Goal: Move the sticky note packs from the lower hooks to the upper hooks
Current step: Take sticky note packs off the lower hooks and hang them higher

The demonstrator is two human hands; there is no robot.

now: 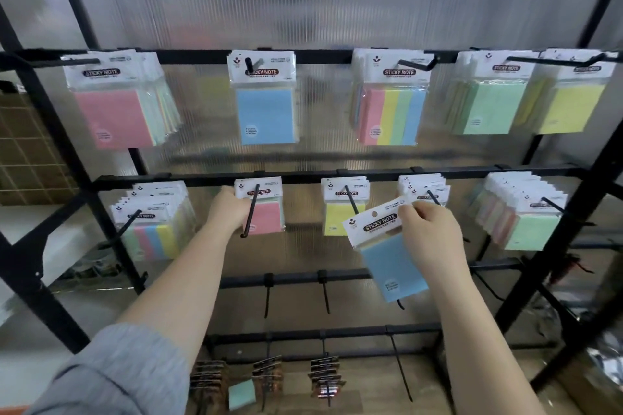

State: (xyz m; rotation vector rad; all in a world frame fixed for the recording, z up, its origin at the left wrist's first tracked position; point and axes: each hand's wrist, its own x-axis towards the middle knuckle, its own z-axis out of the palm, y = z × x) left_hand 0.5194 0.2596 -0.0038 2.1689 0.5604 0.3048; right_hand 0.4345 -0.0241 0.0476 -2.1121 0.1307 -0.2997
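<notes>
Head view: right hand pinches light, floppy blue pack by its stiff header; left hand grips pink pack.

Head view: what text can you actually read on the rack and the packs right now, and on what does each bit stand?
"STICKY NOTE": header card of the blue pack pinched by the right hand.
"STICKY NOTE": header of the upper blue pack.
"STICKY NOTE": header of the upper striped pack.
"STICKY NOTE": header of the pink pack at the left hand, partly behind its hook.
Small print, logos and round stickers on all packs: too small to read.
</notes>
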